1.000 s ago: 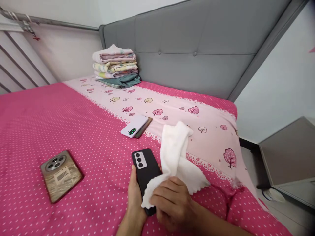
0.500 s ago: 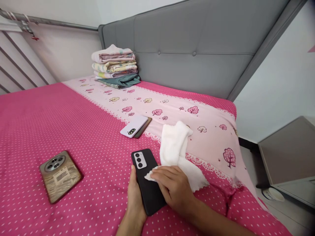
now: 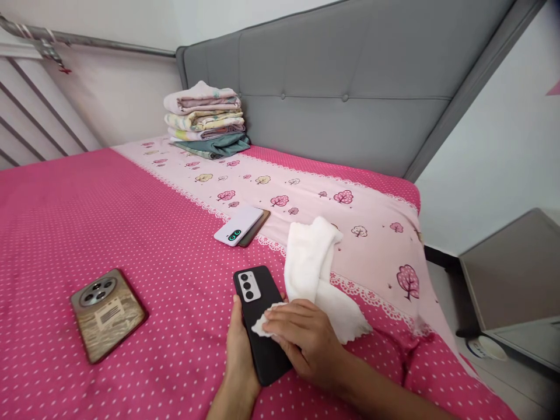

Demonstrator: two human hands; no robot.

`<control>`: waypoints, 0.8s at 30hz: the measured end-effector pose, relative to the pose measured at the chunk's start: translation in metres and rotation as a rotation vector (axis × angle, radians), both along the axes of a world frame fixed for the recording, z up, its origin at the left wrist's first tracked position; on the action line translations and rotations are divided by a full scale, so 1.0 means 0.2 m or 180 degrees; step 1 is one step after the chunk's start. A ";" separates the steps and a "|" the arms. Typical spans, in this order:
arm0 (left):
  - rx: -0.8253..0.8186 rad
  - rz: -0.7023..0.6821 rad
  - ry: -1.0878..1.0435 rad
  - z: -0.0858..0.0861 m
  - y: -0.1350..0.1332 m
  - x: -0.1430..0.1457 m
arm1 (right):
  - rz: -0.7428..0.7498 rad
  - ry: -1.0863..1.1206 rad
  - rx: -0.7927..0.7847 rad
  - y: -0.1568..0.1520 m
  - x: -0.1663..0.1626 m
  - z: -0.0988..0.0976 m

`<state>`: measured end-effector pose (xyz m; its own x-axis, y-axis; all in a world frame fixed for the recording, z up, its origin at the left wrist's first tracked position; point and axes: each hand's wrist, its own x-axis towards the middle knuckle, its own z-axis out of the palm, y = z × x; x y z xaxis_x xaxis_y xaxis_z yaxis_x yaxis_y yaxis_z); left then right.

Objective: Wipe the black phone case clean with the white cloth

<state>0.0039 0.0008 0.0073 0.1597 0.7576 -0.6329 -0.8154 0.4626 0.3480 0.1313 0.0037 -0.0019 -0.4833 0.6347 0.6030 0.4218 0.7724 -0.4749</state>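
Note:
A black phone (image 3: 258,309) lies camera side up on the pink dotted bedsheet (image 3: 87,221). My left hand (image 3: 238,350) grips its left edge, thumb along the side. My right hand (image 3: 301,335) presses a white cloth (image 3: 312,265) onto the phone's back with closed fingers. The rest of the cloth trails up and to the right over the sheet's lace border.
A brown phone (image 3: 107,312) with a round camera lies at the left. A white phone (image 3: 238,224) rests on a darker one further back. Folded linens (image 3: 205,116) are stacked by the grey headboard (image 3: 350,81). A grey cabinet (image 3: 516,280) stands past the bed's right edge.
My right hand has slid the cloth along the phone's back, up from its lower end and then slightly leftward. My left hand and the phone have stayed in place.

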 end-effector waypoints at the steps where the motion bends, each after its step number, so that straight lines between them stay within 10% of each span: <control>1: 0.0020 -0.0029 -0.0054 0.00 0.00 0.00 | 0.0120 0.0002 0.0047 0.00 0.00 0.01; 9: 0.0106 -0.0176 -0.0196 -0.02 0.00 -0.01 | 0.0379 0.0025 0.0186 -0.01 -0.01 0.04; 24: 0.0013 0.0080 0.0221 0.02 0.00 0.01 | -0.0793 0.0024 0.0079 0.01 -0.01 -0.03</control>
